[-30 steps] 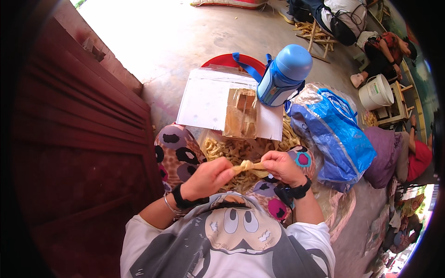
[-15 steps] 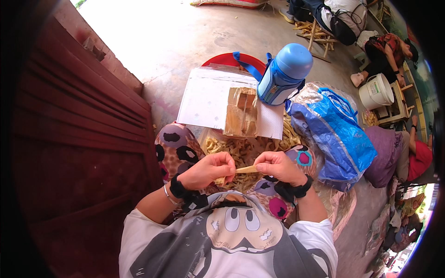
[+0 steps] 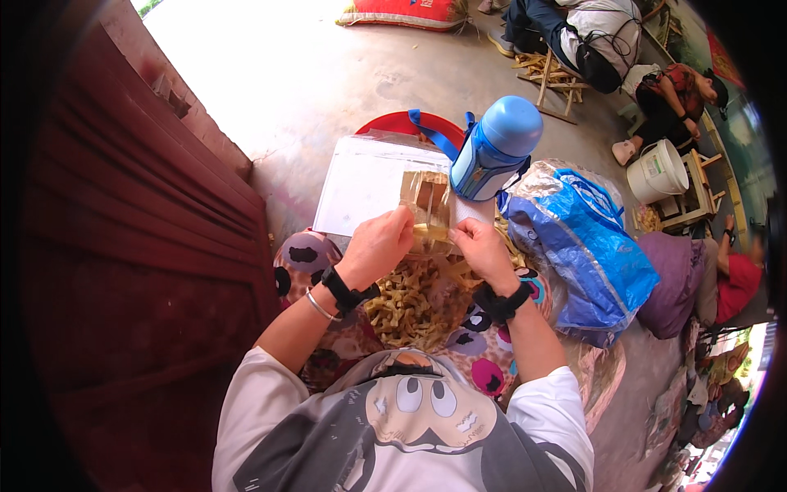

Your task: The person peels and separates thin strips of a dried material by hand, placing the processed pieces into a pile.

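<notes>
Two hands meet over the lap: the left hand (image 3: 379, 243) and right hand (image 3: 482, 250) each have fingers pinched shut on the ends of one pale strip (image 3: 432, 234), held between them above a heap of similar strips (image 3: 410, 303). One blue flask (image 3: 494, 149), one white sheet (image 3: 365, 184) and one blue bag (image 3: 578, 246) lie just beyond.

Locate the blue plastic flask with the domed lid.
In the head view, the blue plastic flask with the domed lid stands up and right of both hands, between the white flat sheet and the blue woven bag.
</notes>
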The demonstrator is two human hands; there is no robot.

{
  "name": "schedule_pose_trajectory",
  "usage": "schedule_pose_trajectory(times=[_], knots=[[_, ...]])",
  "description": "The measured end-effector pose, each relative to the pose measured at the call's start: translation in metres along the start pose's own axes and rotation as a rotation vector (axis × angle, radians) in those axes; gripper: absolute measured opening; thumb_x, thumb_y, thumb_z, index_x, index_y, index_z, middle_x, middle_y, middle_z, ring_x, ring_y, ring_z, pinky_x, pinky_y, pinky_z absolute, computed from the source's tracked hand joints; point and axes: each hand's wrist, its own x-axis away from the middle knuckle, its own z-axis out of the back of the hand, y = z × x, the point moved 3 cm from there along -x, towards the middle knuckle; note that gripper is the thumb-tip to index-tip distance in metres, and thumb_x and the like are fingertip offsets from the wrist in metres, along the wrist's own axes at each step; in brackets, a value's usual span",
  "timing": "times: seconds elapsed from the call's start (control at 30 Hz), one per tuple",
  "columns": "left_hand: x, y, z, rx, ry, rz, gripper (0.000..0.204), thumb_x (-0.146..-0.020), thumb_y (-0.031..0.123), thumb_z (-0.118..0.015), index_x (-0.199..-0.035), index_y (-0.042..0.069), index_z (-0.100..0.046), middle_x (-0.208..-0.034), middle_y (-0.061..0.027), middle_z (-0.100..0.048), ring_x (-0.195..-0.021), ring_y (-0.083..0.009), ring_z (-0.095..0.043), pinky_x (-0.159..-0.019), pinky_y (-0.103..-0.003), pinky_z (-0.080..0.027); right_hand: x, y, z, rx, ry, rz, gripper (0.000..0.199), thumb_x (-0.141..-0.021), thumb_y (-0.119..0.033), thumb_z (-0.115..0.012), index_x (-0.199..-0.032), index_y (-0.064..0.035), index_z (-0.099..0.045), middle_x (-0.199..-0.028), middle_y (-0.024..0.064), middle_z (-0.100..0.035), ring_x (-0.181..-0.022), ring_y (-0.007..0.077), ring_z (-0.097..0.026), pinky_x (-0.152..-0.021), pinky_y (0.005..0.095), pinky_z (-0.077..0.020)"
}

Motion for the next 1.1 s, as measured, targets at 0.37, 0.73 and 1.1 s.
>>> schedule_pose_trajectory(times=[0.37, 0.73, 1.1], knots=[[0.045, 0.037, 0.027, -0.228, 0.017, -0.168, 0.026, -0.076, 0.004, -0.059, -0.102, 0.003, -0.055, -0.108, -0.0134, -0.055, -0.090, -0.0281, -0.057, -0.074, -0.036, -0.048, 0.044, 0.000, -0.006, -0.368, -0.075, -0.211, 0.017, -0.090, -0.022, -0.058, -0.093, -0.0059, -0.062, -0.064, -0.0001, -0.058, -0.055, 0.0070, -0.054, -0.049, 0.0209, -0.0426], [0.060, 0.018, 0.007, -0.028, -0.252, 0.015, 0.011, -0.084, 0.002, -0.051, -0.091, 0.001, -0.059, -0.070, -0.0155, -0.061, -0.065, -0.0300, -0.062, -0.060, -0.037, -0.048, 0.091, -0.020, 0.005, -0.842, -0.700, -0.068, 0.021, -0.087, -0.014, -0.055, -0.105, -0.0034, -0.060, -0.089, 0.0007, -0.065, -0.066, 0.0031, -0.056, -0.046, 0.0166, -0.0403], [0.070, 0.045, -0.009, 1.000, -0.378, 0.366, 0.013, -0.089, 0.010, -0.047, -0.096, 0.000, -0.053, -0.073, -0.0044, -0.057, -0.053, -0.0074, -0.047, -0.047, -0.019, -0.039, 0.110, -0.014, -0.002, -0.490, -0.178, 0.142, 0.023, -0.084, -0.012, -0.061, -0.104, -0.0014, -0.056, -0.089, 0.0089, -0.064, -0.082, 0.0116, -0.059, -0.073, 0.0279, -0.0462]])
